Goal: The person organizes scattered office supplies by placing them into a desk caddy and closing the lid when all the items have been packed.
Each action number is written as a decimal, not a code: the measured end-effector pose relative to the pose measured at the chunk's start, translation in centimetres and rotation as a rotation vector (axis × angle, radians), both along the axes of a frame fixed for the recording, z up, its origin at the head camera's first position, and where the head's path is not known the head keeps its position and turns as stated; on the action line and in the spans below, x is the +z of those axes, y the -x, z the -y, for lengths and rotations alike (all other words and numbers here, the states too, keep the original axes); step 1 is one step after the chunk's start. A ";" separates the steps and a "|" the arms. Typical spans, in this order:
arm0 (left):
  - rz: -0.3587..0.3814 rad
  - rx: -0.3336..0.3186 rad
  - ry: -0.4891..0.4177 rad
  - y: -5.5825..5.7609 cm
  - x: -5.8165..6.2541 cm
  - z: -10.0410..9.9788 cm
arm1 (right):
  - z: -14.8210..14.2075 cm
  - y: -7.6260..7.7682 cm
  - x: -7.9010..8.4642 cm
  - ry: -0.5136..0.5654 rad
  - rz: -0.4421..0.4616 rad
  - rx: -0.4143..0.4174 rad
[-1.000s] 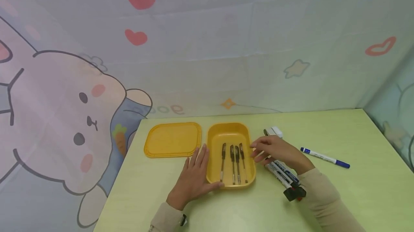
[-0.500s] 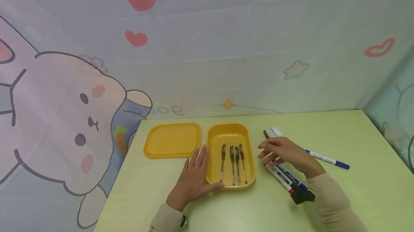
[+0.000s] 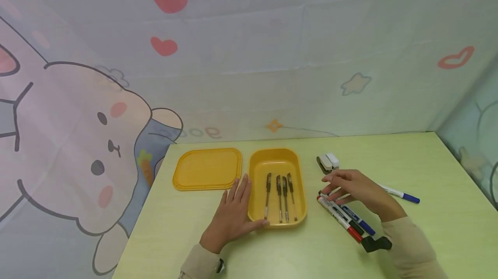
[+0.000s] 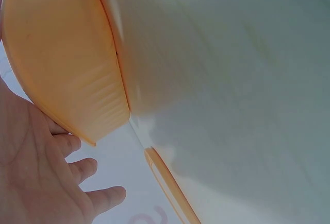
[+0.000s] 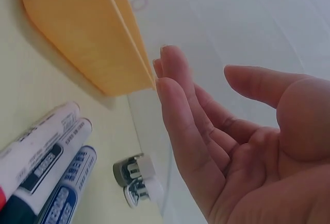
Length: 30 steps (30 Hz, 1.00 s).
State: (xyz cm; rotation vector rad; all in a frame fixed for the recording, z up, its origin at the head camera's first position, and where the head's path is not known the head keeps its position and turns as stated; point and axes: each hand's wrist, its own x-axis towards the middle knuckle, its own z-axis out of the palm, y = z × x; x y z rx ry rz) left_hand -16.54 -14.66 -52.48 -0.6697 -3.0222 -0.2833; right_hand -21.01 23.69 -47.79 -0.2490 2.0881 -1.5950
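Gripping nothing, our left hand point(image 3: 228, 222) touches the rounded yellow plastic box point(image 3: 275, 162). Right of it hovers our loose, empty right hand point(image 3: 359, 190).

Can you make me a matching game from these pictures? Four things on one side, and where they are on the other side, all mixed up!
Things:
1. Four dark pens
2. Flat yellow lid
3. Left hand
4. Red-capped marker

Places:
A. Touching the edge of the yellow box
B. Lying beside two other markers
C. Inside the yellow box
D. Flat on the table, to the left of the yellow box

Right pairs: 1-C, 2-D, 3-A, 4-B
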 end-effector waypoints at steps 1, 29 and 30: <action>-0.001 -0.001 0.001 0.0 0.0 0.0 | -0.2 -0.1 -0.1 0.000 0.006 -0.005; 0.010 0.006 -0.017 0.1 0.1 -0.1 | -5.9 -2.8 -2.9 0.004 0.071 -0.080; 0.008 0.004 -0.017 0.1 0.1 -0.1 | -6.1 -2.9 -3.0 0.009 0.072 -0.081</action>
